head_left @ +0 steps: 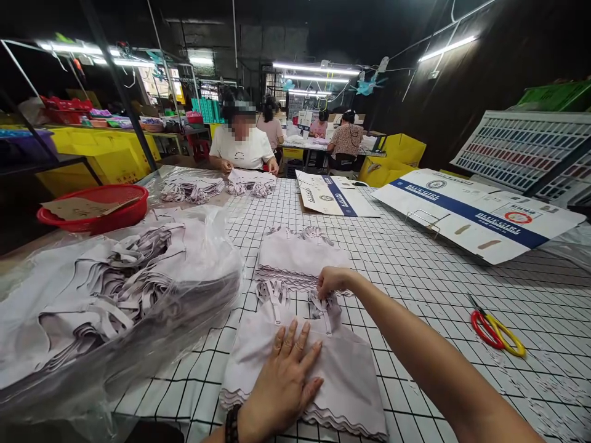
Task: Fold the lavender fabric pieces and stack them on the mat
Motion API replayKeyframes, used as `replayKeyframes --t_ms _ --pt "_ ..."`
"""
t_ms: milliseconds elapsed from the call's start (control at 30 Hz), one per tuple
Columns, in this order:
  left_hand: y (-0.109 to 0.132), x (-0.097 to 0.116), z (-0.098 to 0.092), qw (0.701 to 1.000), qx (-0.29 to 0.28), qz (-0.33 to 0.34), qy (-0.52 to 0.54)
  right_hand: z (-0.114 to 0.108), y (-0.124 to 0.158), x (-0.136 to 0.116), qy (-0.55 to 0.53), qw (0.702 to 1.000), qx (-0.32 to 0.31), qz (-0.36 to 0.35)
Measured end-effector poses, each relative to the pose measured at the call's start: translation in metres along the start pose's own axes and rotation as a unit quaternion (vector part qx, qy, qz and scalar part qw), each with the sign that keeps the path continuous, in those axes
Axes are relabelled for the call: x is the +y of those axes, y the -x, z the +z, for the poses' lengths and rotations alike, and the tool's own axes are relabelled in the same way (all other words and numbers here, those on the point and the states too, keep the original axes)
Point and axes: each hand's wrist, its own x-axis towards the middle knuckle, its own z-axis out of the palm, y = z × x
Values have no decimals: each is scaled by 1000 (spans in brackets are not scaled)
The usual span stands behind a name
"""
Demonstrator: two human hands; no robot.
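Head view: soft, pale gray-pink tops lie in a near stack [305,351] at the bottom middle of the frame. They are flat, with wavy edges and thin, loopy straps [325,314]. The left hand [284,375] is spread flat on the stack. The right hand [333,280] has its fingers curled in at the straps on the right; I cannot tell if they pinch them. Just above lies another stack [300,255]. At the left, more tops [124,277] sit in shiny, crinkly, clear plastic [203,317], near a round red basket [95,206].

A big white cardboard sheet [475,212] at the right says "BLUE GIRL" on a blue stripe. Scissors [496,332] with red and yellow handles lie lower right.

The table [415,277] has a white cover with black squares. Up top, the room is dark, with long bright lights [316,69] and people working at tables.
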Motion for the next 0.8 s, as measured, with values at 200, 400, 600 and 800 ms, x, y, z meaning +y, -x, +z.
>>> replayKeyframes --t_ms 200,400,600,800 --pt "0 0 -1 999 -34 -6 34 10 12 23 -93 978 184 -26" --pt "0 0 1 998 -26 -16 53 28 16 51 -105 966 236 -3" --pt "-1 1 1 997 -33 -22 63 23 14 -20 -5 958 246 -150" --pt "-3 0 4 992 -76 -31 99 38 -35 -88 189 933 155 -263"
